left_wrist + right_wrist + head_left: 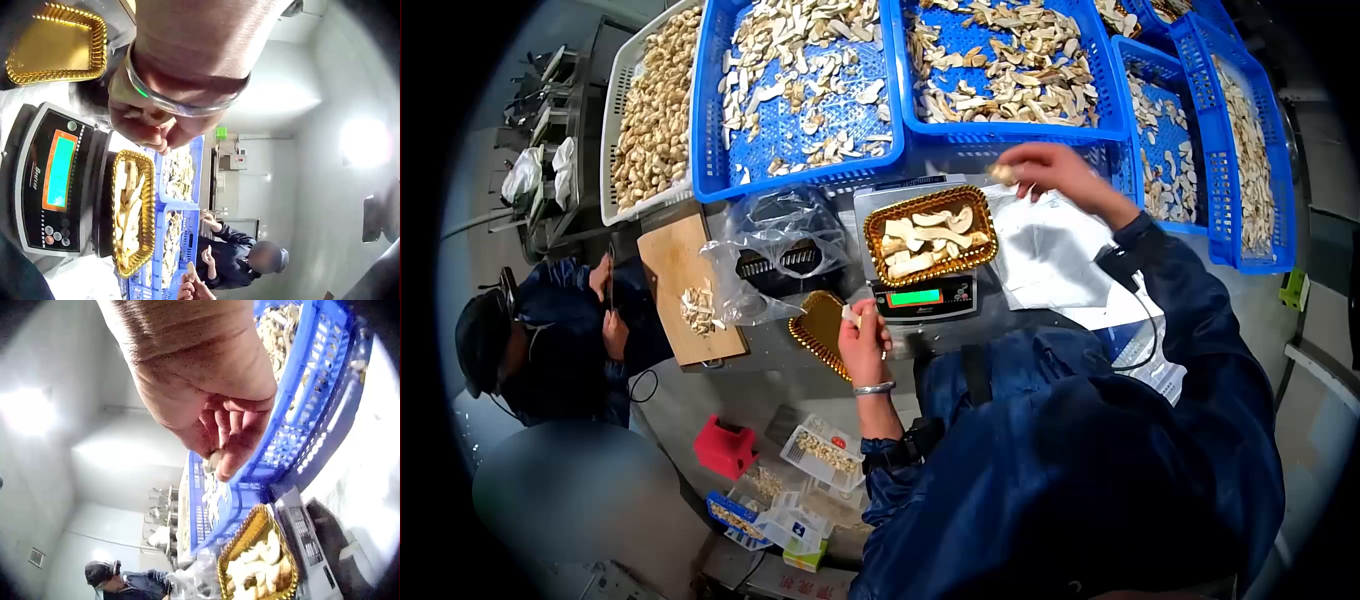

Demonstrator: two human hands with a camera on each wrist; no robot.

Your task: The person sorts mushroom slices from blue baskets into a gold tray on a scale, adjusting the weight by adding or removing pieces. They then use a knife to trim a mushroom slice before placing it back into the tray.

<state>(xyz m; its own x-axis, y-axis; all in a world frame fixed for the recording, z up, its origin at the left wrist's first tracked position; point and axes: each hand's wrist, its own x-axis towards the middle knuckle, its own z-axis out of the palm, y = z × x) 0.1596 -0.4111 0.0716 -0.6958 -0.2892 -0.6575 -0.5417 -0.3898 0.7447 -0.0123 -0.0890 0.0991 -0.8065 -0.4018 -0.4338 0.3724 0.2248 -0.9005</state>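
A gold tray (878, 192) of sliced mushrooms sits on a digital scale (916, 297) with a lit green display. My right hand (1060, 175) pinches a mushroom piece (1003, 174) above and to the right of the tray; the right wrist view shows the piece (214, 460) between thumb and fingers. My left hand (863, 345), with a bracelet at the wrist, pinches a small pale piece (852, 317) near the scale's lower left corner. A second gold tray (825, 325), with a bare bottom, lies left of that hand.
Blue crates (800, 185) of sliced mushrooms and a white crate (612, 160) line the far side. Clear plastic bags (750, 235) and a wooden board (675, 270) with slices lie left, white sheeting (1045, 255) right. Another person (550, 320) works at far left; boxes (825, 455) stand below the table.
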